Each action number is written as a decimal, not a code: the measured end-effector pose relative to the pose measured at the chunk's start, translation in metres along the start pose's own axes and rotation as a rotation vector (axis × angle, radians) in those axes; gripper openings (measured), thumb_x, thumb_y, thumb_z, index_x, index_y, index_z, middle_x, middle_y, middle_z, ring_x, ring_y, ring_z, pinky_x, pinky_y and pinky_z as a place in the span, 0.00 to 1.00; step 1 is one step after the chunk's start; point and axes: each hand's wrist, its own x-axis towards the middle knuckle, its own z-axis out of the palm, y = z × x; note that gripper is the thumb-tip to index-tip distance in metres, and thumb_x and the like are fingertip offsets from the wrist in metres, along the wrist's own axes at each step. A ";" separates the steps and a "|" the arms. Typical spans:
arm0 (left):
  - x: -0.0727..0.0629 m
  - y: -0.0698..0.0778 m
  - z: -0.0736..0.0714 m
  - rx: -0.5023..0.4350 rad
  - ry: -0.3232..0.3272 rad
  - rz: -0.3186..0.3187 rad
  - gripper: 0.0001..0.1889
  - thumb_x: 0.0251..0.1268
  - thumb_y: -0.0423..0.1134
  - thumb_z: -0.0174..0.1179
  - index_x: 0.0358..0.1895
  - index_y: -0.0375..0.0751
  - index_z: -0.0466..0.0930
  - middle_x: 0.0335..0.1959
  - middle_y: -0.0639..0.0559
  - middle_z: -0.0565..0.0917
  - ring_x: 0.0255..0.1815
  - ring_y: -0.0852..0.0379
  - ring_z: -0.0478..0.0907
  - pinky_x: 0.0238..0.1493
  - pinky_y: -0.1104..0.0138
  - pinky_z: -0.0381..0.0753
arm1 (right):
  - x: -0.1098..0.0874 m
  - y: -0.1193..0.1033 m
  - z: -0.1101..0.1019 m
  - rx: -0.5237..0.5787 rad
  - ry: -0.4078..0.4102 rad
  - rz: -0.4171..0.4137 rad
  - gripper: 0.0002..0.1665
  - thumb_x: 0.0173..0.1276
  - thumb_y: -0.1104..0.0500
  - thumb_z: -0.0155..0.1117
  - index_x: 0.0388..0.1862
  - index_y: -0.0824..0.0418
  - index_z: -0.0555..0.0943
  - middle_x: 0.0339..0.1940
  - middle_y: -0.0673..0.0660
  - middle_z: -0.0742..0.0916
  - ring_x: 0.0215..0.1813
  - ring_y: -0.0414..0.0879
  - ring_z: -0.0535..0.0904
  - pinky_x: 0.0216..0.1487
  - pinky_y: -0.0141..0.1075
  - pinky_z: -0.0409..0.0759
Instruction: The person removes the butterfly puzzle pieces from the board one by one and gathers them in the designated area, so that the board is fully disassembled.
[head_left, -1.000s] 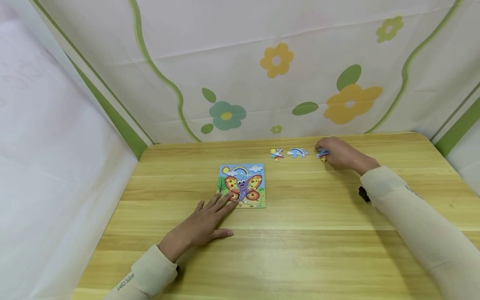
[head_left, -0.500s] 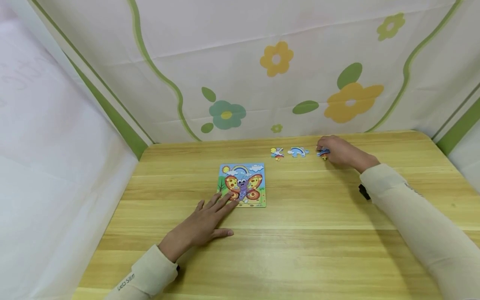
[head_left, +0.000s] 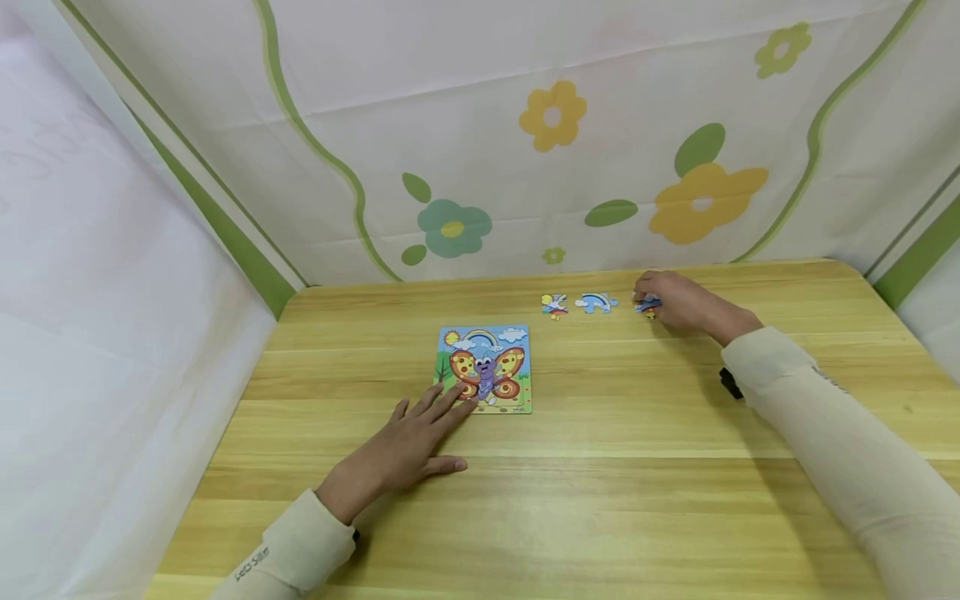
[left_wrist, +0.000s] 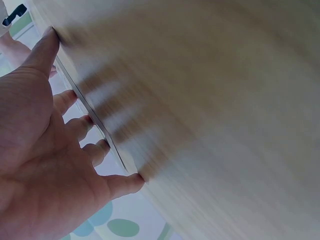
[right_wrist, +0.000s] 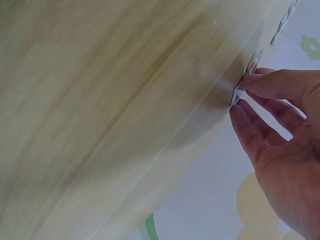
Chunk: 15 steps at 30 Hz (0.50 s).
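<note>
My left hand (head_left: 405, 446) lies with fingers spread, its fingertips on the lower left part of a square butterfly jigsaw puzzle (head_left: 512, 354). In the left wrist view the left hand (left_wrist: 60, 150) touches down with its fingertips along the thin edge of the puzzle board. At the far side of the table, my right hand (head_left: 678, 302) pinches a blue puzzle piece (head_left: 647, 306) with a small yellow knob. From the right wrist, the right hand (right_wrist: 285, 120) has thumb and fingers at either side of that piece, which tilts on the wood; the fingers cover much of it.
Left of the right hand lie a rainbow puzzle piece (head_left: 597, 302) and another piece with yellow and red parts (head_left: 555, 305). They sit near the back edge of the wooden table (head_left: 600, 500). A white flowered cloth wall (head_left: 480, 125) stands right behind it.
The piece in my right hand has tilted a little and shifted slightly, its yellow knob showing less. My left hand has stayed in place on the puzzle.
</note>
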 end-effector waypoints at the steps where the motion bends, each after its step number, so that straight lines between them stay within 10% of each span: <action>1: 0.000 0.000 0.000 0.000 -0.001 0.000 0.42 0.78 0.61 0.56 0.87 0.56 0.50 0.89 0.48 0.47 0.88 0.35 0.44 0.75 0.26 0.53 | 0.000 0.000 0.000 0.001 -0.001 0.001 0.22 0.57 0.85 0.60 0.48 0.72 0.86 0.53 0.70 0.86 0.58 0.69 0.82 0.59 0.62 0.81; 15: -0.001 0.002 -0.002 -0.019 -0.001 -0.002 0.41 0.78 0.60 0.56 0.87 0.55 0.51 0.89 0.48 0.47 0.88 0.35 0.43 0.76 0.26 0.52 | 0.000 0.000 0.002 0.032 -0.002 0.014 0.19 0.63 0.83 0.58 0.50 0.74 0.85 0.54 0.71 0.84 0.58 0.68 0.82 0.58 0.59 0.83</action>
